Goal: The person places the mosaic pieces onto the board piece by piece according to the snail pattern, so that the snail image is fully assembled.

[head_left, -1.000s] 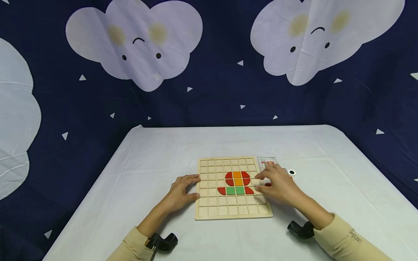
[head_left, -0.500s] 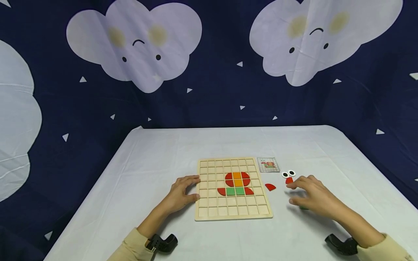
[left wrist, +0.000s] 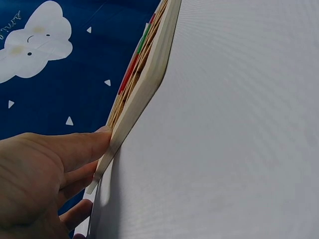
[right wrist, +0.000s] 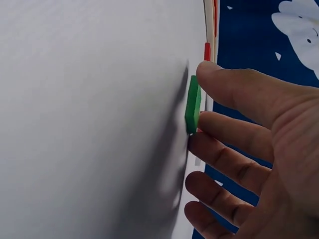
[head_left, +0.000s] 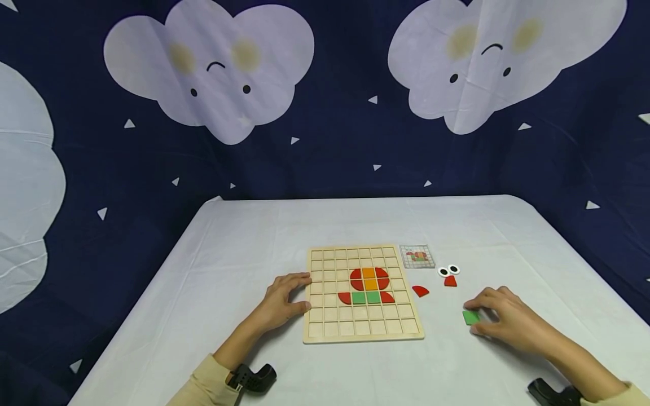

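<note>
A square wooden grid board (head_left: 347,327) lies on the table, with red, orange and green tiles set in its middle. My left hand (head_left: 285,299) rests at its left edge; in the left wrist view the thumb (left wrist: 92,144) touches the board's side, fingers fairly straight. Right of the board, my right hand (head_left: 510,321) pinches a green square tile (head_left: 470,318) between thumb and index finger at opposite edges. The right wrist view shows this green tile (right wrist: 193,105) edge-on, close over the table, with the other fingers (right wrist: 214,191) spread.
A small pattern card (head_left: 417,256) lies by the board's upper right corner. Nearby are a red quarter-circle tile (head_left: 420,291), two round eye pieces (head_left: 449,270) and another red piece (head_left: 450,281). A white cloth covers the table (head_left: 264,225).
My right hand has moved from the board's right edge rightward and toward me, past the red pieces, and now grips the green tile. The left hand stays at the board.
</note>
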Demonstrator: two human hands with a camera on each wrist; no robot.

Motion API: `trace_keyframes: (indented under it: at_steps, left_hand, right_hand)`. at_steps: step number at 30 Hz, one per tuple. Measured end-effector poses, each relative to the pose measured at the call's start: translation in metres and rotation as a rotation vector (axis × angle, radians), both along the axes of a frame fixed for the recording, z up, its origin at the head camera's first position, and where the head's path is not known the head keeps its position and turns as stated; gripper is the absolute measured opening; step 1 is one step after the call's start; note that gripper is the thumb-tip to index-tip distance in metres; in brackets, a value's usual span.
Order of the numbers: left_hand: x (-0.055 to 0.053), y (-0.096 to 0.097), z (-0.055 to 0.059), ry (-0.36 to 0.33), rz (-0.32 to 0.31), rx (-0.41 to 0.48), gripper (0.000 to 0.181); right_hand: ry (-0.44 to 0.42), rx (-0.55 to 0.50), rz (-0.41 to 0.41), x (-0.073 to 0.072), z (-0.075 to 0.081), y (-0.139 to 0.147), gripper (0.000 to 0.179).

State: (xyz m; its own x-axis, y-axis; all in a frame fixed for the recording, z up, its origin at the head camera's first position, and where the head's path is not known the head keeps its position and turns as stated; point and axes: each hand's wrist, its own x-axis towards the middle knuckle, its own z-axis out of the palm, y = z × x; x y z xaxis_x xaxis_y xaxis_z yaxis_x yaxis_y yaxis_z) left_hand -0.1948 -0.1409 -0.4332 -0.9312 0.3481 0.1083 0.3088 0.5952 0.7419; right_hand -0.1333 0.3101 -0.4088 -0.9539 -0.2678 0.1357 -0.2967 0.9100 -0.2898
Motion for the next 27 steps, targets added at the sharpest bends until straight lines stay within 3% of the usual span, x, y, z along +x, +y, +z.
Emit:
trace_keyframes:
  at_steps: [17,27]
  left_hand:
    - [0.0003,0.0000,-0.0006,0.002,0.003,0.002,0.051]
    - [-0.0001,0.0007,-0.0007,0.004,0.011,-0.008,0.051]
  right_hand:
    - [0.046,0.003,-0.011,0.0018,-0.0074,0.0028,0.025]
    - [0.049,-0.010,0.005,-0.0017,-0.0034,-0.0013,0.023]
